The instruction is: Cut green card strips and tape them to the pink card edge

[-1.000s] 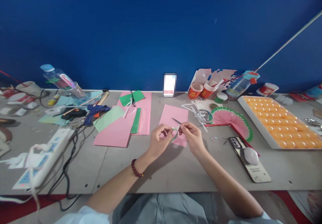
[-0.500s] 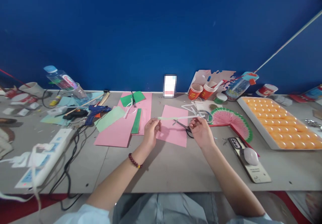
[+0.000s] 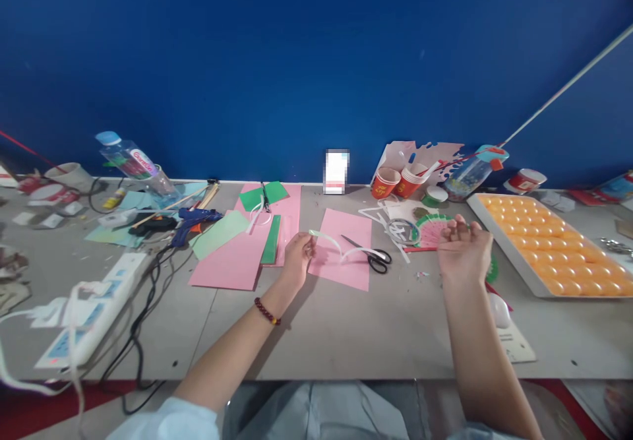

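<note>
Currently, left hand (image 3: 297,262) pinched shut on one end of a narrow pale green and white strip (image 3: 330,238); other fingers curled in. Strip sags from the fingertips, then arches up again, above a pink rectangular paper sheet (image 3: 339,276) on the grey worktop (image 3: 395,341); far end passes over black-handled metal scissors (image 3: 372,255), contact uncertain. Scissors lie partly on the sheet, handles past its right edge. Right hand (image 3: 465,249) well apart from the strip, palm showing, fingers loosely bent and open, seemingly empty; it partly covers a pink-and-green pleated paper fan (image 3: 429,232).
</note>
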`<state>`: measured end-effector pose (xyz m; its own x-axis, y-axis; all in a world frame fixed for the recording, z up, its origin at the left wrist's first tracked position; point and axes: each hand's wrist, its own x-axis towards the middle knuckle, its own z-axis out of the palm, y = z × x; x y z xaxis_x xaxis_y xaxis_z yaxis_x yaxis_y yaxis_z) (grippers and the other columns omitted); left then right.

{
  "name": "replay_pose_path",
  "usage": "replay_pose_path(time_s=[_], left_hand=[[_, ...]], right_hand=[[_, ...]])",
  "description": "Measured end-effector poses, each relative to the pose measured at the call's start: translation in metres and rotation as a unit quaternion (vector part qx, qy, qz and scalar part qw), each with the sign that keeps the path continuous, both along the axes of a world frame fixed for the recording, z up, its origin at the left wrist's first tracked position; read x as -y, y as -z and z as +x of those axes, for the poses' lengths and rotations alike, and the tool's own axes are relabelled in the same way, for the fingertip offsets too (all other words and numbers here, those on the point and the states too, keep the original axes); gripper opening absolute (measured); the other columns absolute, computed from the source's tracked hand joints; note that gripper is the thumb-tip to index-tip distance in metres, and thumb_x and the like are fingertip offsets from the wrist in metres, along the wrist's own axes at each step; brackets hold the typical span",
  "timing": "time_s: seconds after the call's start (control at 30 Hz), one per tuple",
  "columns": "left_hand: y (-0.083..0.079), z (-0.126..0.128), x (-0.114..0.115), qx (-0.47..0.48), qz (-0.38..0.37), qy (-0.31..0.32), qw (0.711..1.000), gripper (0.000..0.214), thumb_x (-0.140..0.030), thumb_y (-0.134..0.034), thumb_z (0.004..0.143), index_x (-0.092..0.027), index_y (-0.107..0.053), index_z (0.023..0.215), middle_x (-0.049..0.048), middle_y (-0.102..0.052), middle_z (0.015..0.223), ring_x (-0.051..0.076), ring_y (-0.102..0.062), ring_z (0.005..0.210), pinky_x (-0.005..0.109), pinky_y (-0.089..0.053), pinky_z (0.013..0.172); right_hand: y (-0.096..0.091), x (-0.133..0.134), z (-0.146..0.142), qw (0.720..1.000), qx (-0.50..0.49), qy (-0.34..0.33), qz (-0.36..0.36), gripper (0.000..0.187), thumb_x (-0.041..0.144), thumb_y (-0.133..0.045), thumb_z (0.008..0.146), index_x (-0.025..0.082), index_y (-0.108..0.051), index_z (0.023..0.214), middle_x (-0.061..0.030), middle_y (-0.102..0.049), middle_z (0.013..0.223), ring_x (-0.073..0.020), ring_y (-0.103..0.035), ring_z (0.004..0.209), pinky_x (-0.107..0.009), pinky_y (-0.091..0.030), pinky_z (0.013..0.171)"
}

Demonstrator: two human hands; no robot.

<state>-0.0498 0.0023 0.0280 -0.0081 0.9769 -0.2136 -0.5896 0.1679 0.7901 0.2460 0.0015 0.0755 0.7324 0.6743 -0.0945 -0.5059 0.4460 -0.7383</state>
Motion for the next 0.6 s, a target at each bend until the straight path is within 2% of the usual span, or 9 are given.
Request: replay_pose_path(time_s=[0.1,0.17,0.23,0.3,0.33,0.4,0.47,0.5,0.6], left_hand=[[0.007,-0.001,-0.001,-0.038,0.013,0.031,0.999,0.018,-0.028,-0.066,0.068,-0.017,-0.053,0.064,-0.0034,-0.051,0.06,0.007,-0.046,0.051,0.021,-0.034,0.047],[0.011,0.0,-0.001,-0.049,0.015,0.035,0.998,0.018,-0.03,-0.067,0.068,-0.017,-0.054,0.066,-0.0029,-0.052,0.061,0.008,-0.047,0.052,0.02,-0.034,0.047],[0.012,0.0,-0.001,-0.056,0.013,0.033,0.998,0.019,-0.031,-0.067,0.068,-0.017,-0.055,0.066,-0.0032,-0.052,0.059,0.007,-0.046,0.051,0.02,-0.035,0.047],[0.01,0.001,-0.001,-0.055,0.012,0.031,0.998,0.019,-0.031,-0.066,0.068,-0.017,-0.055,0.067,-0.0034,-0.052,0.058,0.007,-0.046,0.05,0.02,-0.035,0.047],[0.008,0.001,0.0,-0.049,0.01,0.03,0.998,0.018,-0.031,-0.066,0.068,-0.017,-0.055,0.067,-0.0035,-0.052,0.059,0.007,-0.047,0.05,0.021,-0.036,0.047],[0.005,0.001,0.0,-0.034,-0.002,0.025,0.999,0.018,-0.03,-0.066,0.066,-0.017,-0.054,0.068,-0.0035,-0.053,0.061,0.007,-0.048,0.05,0.021,-0.036,0.047],[0.002,0.0,0.0,-0.02,-0.017,0.016,1.0,0.018,-0.028,-0.066,0.063,-0.016,-0.054,0.068,-0.0036,-0.053,0.062,0.007,-0.049,0.051,0.021,-0.037,0.049],[0.001,0.0,0.0,-0.015,-0.02,0.012,1.0,0.017,-0.028,-0.066,0.062,-0.016,-0.054,0.067,-0.0036,-0.053,0.062,0.007,-0.049,0.052,0.021,-0.038,0.051],[0.002,0.0,-0.001,-0.004,-0.007,0.012,1.0,0.015,-0.025,-0.064,0.064,-0.016,-0.053,0.065,-0.0034,-0.052,0.061,0.007,-0.048,0.054,0.021,-0.038,0.053]], right_hand=[[0.0,0.004,0.002,0.989,0.126,-0.072,-0.012,0.01,0.027,-0.061,0.071,0.021,-0.057,0.078,0.0004,-0.067,0.079,-0.0114,-0.063,0.07,-0.023,-0.051,0.06],[0.004,0.008,-0.009,0.945,0.271,-0.173,-0.055,0.018,0.03,-0.066,0.069,0.021,-0.063,0.085,-0.0024,-0.069,0.086,-0.014,-0.063,0.07,-0.026,-0.05,0.06],[0.012,0.015,-0.028,0.852,0.427,-0.28,-0.119,0.023,0.03,-0.069,0.07,0.021,-0.067,0.091,-0.0038,-0.069,0.091,-0.014,-0.061,0.066,-0.026,-0.047,0.057],[0.021,0.023,-0.049,0.754,0.544,-0.342,-0.138,0.029,0.032,-0.07,0.071,0.023,-0.069,0.099,-0.0021,-0.068,0.082,-0.0142,-0.058,0.061,-0.028,-0.045,0.059],[0.027,0.026,-0.059,0.713,0.593,-0.351,-0.129,0.031,0.033,-0.071,0.069,0.024,-0.069,0.099,-0.0019,-0.068,0.079,-0.0153,-0.057,0.062,-0.029,-0.045,0.06],[0.037,0.032,-0.075,0.641,0.669,-0.355,-0.121,0.029,0.034,-0.073,0.069,0.026,-0.069,0.096,-0.0038,-0.068,0.095,-0.0196,-0.059,0.077,-0.031,-0.045,0.067],[0.045,0.036,-0.084,0.605,0.708,-0.34,-0.131,0.016,0.034,-0.067,0.075,0.028,-0.069,0.089,-0.0042,-0.067,0.098,-0.0215,-0.059,0.085,-0.031,-0.044,0.068],[0.047,0.036,-0.086,0.599,0.717,-0.331,-0.133,0.011,0.034,-0.064,0.078,0.028,-0.069,0.085,-0.0042,-0.066,0.095,-0.0216,-0.058,0.085,-0.03,-0.043,0.067],[0.047,0.035,-0.081,0.61,0.718,-0.31,-0.122,0.01,0.033,-0.061,0.081,0.028,-0.068,0.077,-0.0039,-0.066,0.083,-0.0213,-0.058,0.079,-0.029,-0.042,0.064]])
